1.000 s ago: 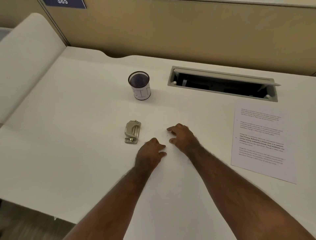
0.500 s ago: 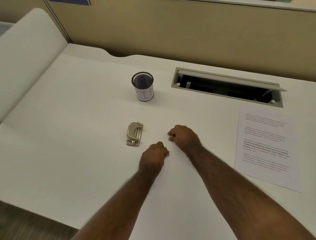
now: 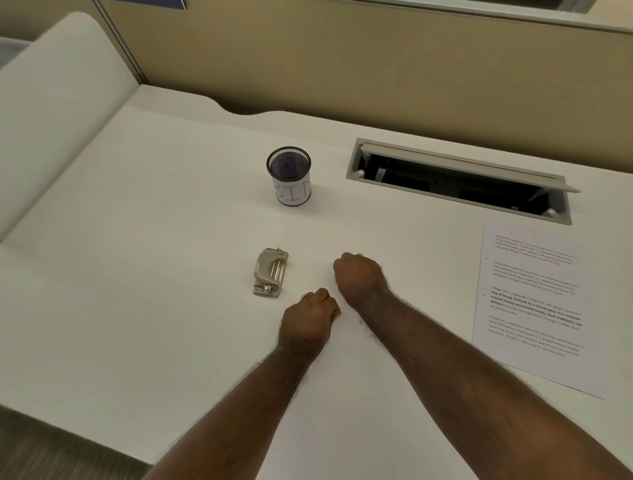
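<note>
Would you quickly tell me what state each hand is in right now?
Left hand: closed fist, nothing seen in it.
Right hand: closed fist, nothing seen in it.

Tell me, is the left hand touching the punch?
Apart. The head view shows a strip of bare desk between the left hand and the punch.

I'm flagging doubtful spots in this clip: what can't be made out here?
Head view only:
Sheet text: too small to read.
Cup inside: dark behind its mesh.
Hatch interior: in shadow under its lid.
Left hand and right hand: fingertips curled under the knuckles.
Blue sign: cut by the top edge.
</note>
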The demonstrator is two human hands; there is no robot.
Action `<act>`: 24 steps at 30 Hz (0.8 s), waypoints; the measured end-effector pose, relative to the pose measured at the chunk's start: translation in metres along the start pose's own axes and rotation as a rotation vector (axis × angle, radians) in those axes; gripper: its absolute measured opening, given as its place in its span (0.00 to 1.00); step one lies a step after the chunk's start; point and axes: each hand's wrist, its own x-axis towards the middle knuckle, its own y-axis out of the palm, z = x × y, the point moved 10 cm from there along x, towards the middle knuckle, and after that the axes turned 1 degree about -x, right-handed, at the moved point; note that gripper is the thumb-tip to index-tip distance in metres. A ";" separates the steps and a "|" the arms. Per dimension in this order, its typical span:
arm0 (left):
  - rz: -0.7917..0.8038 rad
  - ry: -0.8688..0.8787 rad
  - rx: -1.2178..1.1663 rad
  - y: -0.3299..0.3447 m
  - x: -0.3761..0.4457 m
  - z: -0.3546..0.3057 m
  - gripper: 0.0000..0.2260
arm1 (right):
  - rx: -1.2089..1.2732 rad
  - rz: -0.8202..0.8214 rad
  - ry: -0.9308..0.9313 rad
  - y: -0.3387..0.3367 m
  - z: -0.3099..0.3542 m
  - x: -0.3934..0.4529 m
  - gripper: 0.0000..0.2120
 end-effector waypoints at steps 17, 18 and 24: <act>-0.047 -0.534 -0.546 -0.038 0.040 0.109 0.05 | 1.107 -0.132 0.347 -0.005 -0.096 -0.012 0.10; -0.059 -0.551 -0.555 -0.044 0.046 0.116 0.05 | 1.110 -0.137 0.331 -0.012 -0.094 -0.008 0.09; -0.269 -0.499 -0.510 -0.117 0.112 0.147 0.06 | 1.025 -0.221 0.212 -0.085 -0.063 0.048 0.09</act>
